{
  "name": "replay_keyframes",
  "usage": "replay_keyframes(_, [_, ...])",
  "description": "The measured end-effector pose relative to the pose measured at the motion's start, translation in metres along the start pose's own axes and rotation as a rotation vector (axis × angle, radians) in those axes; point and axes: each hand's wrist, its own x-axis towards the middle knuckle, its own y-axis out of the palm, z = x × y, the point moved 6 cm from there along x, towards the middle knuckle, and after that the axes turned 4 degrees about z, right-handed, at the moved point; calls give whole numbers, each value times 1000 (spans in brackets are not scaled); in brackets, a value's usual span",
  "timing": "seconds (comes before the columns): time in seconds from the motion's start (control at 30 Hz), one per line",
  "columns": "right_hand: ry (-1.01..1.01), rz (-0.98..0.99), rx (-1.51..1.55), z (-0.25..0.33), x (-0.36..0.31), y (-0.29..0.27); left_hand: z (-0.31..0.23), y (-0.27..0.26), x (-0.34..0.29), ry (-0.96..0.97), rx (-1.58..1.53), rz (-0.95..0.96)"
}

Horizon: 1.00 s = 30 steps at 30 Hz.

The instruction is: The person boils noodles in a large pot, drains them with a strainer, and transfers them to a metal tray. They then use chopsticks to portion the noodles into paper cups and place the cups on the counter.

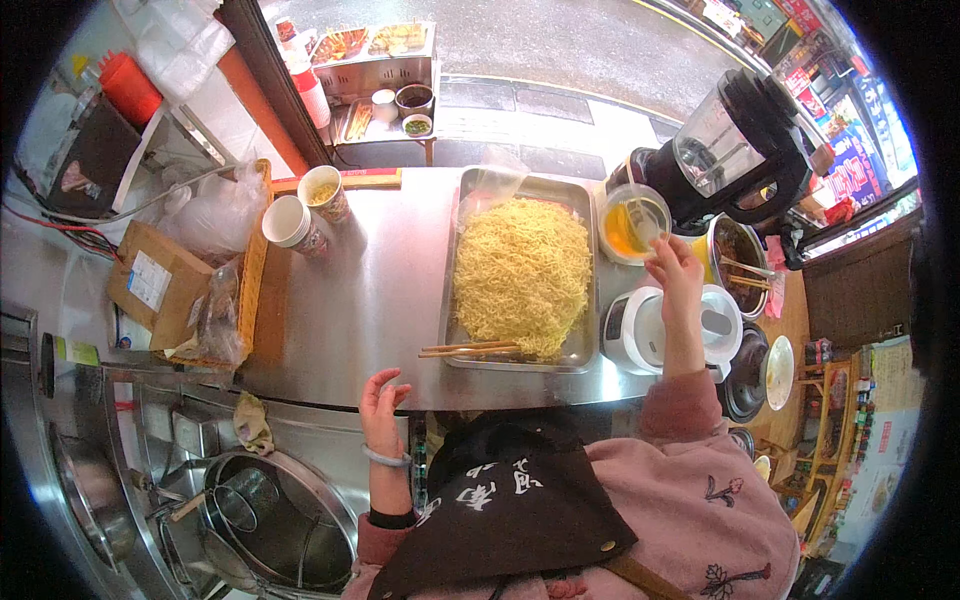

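Note:
My right hand [676,268] reaches forward and grips a clear utensil that dips into a plastic tub of orange liquid [630,222]. A steel tray [580,345] piled with yellow noodles [520,272] lies left of that hand, with wooden chopsticks [470,349] resting across its near edge. My left hand [380,405] hovers open at the near edge of the steel counter [370,290], holding nothing, a bangle on its wrist.
Two paper cups [305,210] stand at the counter's left by a wicker basket [250,275]. A blender [735,150], a white cooker [655,330] and a pot with chopsticks [740,255] crowd the right. A sink with a metal pot [270,515] is lower left.

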Motion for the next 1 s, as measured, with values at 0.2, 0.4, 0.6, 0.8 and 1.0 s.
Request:
replay_keyframes(0.2, [28,-45,-82,-16,-17,-11,0,4,4,-3,1,7])
replay_keyframes(0.4, [-110,-138,-142,-34,19,1,0,6,6,-10,-4,12])
replay_keyframes(0.6, [-202,-108,-152,-56,73,53,-1,0,2,-12,7,-5])
replay_keyframes(0.8, [-194,-59,-120,-58,85,96,-1,-12,-5,2,-10,-47])
replay_keyframes(1.0, [-139,-94,102,-40,80,77,-2,-15,-9,9,-26,-53])
